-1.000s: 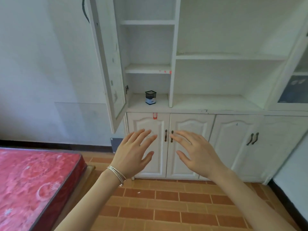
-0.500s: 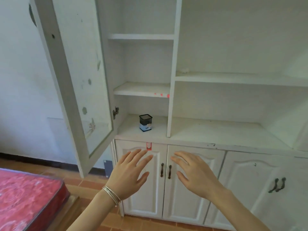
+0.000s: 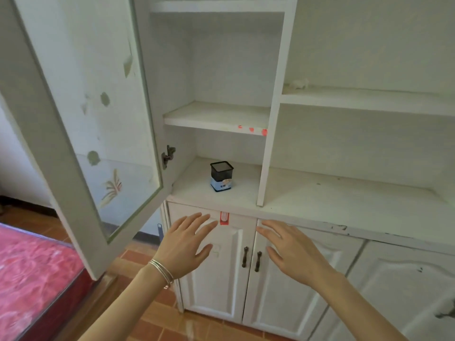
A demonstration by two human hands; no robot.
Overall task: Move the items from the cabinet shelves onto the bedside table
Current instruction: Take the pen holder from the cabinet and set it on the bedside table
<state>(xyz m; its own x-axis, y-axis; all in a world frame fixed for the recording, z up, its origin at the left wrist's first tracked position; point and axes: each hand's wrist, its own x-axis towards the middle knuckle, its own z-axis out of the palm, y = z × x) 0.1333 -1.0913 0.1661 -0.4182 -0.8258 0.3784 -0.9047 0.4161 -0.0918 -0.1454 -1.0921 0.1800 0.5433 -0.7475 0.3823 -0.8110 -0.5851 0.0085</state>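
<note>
Pen holder (image 3: pixel 221 175) upright — mouth up.

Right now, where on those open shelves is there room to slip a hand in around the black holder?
The black holder stands alone: bare board on both sides, toward the hinged door and toward the divider. The shelf above it and the wide shelf right of the divider are bare too. Nowhere crowded.
</note>
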